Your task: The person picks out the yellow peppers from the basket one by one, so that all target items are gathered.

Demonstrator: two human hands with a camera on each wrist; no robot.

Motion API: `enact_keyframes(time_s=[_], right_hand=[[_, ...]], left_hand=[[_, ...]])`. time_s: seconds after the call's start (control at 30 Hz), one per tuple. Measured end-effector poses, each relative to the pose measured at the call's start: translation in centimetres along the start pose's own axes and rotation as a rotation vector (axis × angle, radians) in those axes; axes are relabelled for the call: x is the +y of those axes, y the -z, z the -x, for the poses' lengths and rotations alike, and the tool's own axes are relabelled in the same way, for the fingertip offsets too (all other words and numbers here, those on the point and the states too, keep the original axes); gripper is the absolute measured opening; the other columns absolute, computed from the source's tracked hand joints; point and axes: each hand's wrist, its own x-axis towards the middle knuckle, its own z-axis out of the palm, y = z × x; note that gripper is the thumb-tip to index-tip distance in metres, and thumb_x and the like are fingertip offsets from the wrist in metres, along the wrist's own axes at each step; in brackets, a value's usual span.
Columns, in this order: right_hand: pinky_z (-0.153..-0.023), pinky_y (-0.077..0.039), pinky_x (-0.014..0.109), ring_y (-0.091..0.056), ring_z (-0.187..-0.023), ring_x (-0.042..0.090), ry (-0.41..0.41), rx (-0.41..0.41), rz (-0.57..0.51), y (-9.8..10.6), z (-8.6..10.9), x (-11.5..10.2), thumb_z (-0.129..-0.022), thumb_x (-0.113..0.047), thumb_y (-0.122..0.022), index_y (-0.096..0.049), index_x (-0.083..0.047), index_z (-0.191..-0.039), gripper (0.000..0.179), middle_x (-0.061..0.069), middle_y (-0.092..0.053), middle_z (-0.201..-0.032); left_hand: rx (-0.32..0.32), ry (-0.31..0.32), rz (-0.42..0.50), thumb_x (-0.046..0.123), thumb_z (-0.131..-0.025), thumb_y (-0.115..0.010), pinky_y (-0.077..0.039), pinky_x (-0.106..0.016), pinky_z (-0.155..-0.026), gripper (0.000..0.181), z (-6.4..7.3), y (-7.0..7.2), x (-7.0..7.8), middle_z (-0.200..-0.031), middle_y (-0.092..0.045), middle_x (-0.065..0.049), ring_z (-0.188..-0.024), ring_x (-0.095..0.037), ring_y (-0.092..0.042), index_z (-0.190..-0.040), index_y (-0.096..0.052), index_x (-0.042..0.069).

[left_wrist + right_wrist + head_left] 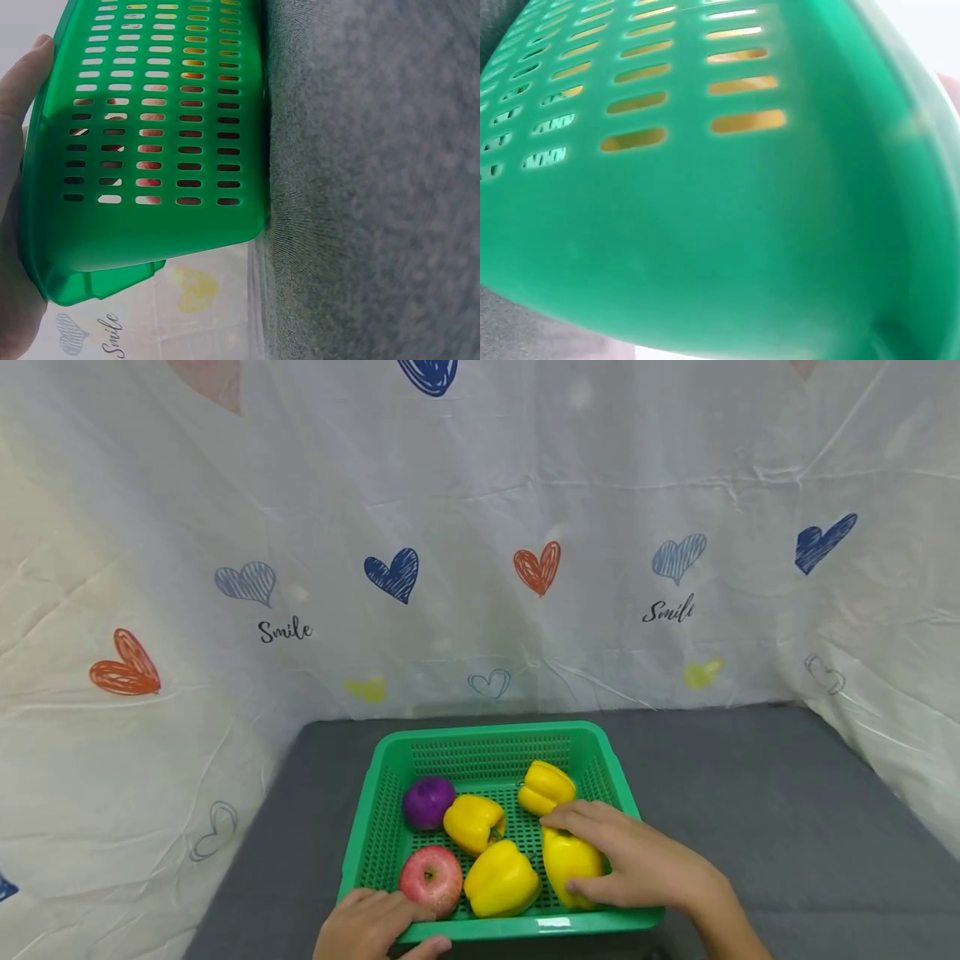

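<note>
A green plastic basket [487, 930] with slotted walls sits on the dark grey cloth. My left hand [369, 927] holds its front left corner, fingers over the rim and thumb on the outer side. Beside those fingers lies a red apple [431, 878] inside the basket. At the front right, my right hand [630, 852] grips a yellow bell pepper [567, 860], fingers over its far end and thumb at its near end. Another yellow bell pepper [547, 787] lies just beyond the fingertips. In the right wrist view the basket wall [705, 225] hides most of the hand.
Two more yellow bell peppers, one at the middle [472, 820] and one at the front [501, 881], share the basket with a round purple thing [428, 802]. Grey cloth [750, 810] covers the table. Behind it hangs a white curtain [465, 635] printed with hearts.
</note>
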Motion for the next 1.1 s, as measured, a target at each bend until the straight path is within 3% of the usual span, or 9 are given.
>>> enact_keyframes(time_s=[0.37, 0.6, 0.87, 1.1], right_hand=[[-0.085, -0.042, 0.030, -0.041, -0.107, 0.008, 0.034, 0.068, -0.030, 0.9, 0.5, 0.4, -0.077, -0.019, -0.068, -0.043, -0.024, -0.129, 0.058, -0.009, -0.041, -0.129], [-0.085, -0.043, 0.030, -0.040, -0.109, 0.007, -0.009, 0.108, -0.026, 1.6, 0.7, 0.5, -0.080, -0.029, -0.067, -0.038, -0.028, -0.133, 0.061, -0.010, -0.037, -0.132], [-0.081, -0.044, 0.031, -0.040, -0.108, 0.008, -0.049, 0.273, 0.034, 2.4, 0.8, 0.6, -0.080, -0.039, -0.066, -0.040, -0.026, -0.132, 0.060, -0.010, -0.037, -0.131], [-0.088, -0.039, 0.029, -0.036, -0.116, 0.011, -0.057, 0.477, 0.112, 3.2, 1.0, 1.1, -0.075, -0.034, -0.073, -0.042, -0.022, -0.132, 0.066, -0.007, -0.036, -0.133]], left_hand=[[0.041, -0.026, -0.009, 0.051, -0.077, -0.063, -0.040, -0.022, -0.067, 0.016, 0.0, -0.2, 0.0, -0.080, -0.046, 0.032, -0.069, 0.009, -0.045, -0.089, -0.055, 0.043], [0.035, -0.016, -0.017, 0.052, -0.077, -0.063, -0.040, -0.022, -0.066, 0.016, 0.1, -0.2, 0.0, -0.079, -0.045, 0.032, -0.068, 0.009, -0.045, -0.087, -0.055, 0.044], [0.055, -0.021, -0.010, 0.052, -0.077, -0.064, -0.040, -0.022, -0.066, 0.016, 0.1, -0.3, 0.0, -0.079, -0.046, 0.032, -0.068, 0.009, -0.046, -0.087, -0.055, 0.044], [0.061, -0.024, -0.006, 0.052, -0.077, -0.063, -0.039, -0.021, -0.066, 0.015, 0.2, -0.3, 0.0, -0.080, -0.047, 0.032, -0.068, 0.009, -0.047, -0.087, -0.055, 0.044]])
